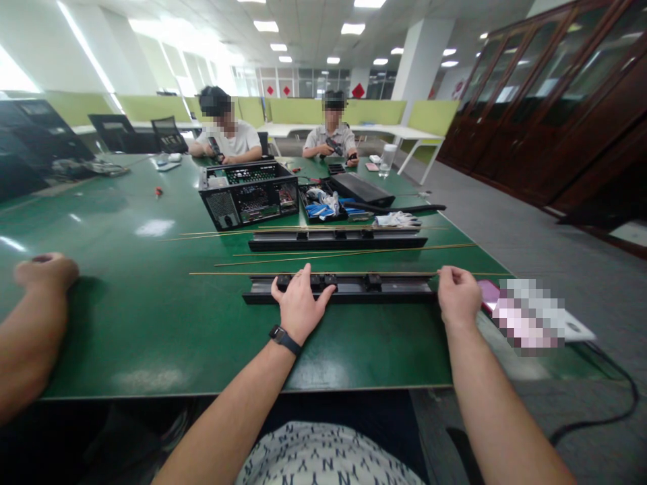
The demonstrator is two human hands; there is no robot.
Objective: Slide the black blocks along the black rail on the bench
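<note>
Open PC case [220, 205] left of centre. Glove pile [323, 204] and flat black box [361, 188] right of it; white gloves [397, 219] just nearer. Clear cup [387, 160] farther back. Pink item [488, 294], white item [577, 329] near right, partly blurred. Two people [237, 139] far side. Dark wood cabinets [526, 101] far right.

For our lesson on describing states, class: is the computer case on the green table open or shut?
Open: the computer case has uncovered openings on top and facing us, where inner parts show.
</note>
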